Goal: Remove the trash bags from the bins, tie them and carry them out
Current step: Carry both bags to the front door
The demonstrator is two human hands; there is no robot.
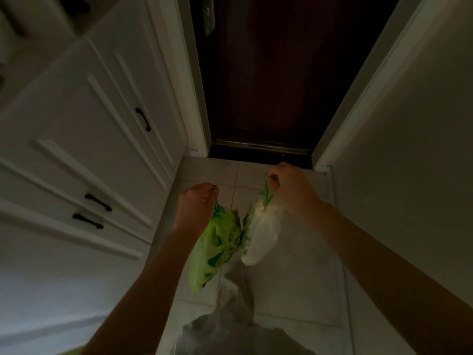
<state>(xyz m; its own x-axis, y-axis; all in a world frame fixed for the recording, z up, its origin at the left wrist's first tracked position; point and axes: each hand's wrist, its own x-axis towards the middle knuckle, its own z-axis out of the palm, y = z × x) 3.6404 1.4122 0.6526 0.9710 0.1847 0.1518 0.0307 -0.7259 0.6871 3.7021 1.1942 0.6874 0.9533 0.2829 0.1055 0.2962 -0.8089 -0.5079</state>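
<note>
Two tied trash bags hang over the floor tiles in front of me. My left hand (195, 207) grips the knotted top of a bright green bag (217, 248), which dangles below it. My right hand (291, 190) holds the tied neck of a paler, green-and-white bag (258, 234) just to the right. The two bags touch side by side between my forearms. No bins are in view.
A dark brown door (268, 73) stands shut straight ahead, with a dark threshold (258, 156) at its foot. White cabinets with black handles (84, 139) line the left side. A white wall (409, 149) runs along the right. My grey-clad legs (230, 316) show below.
</note>
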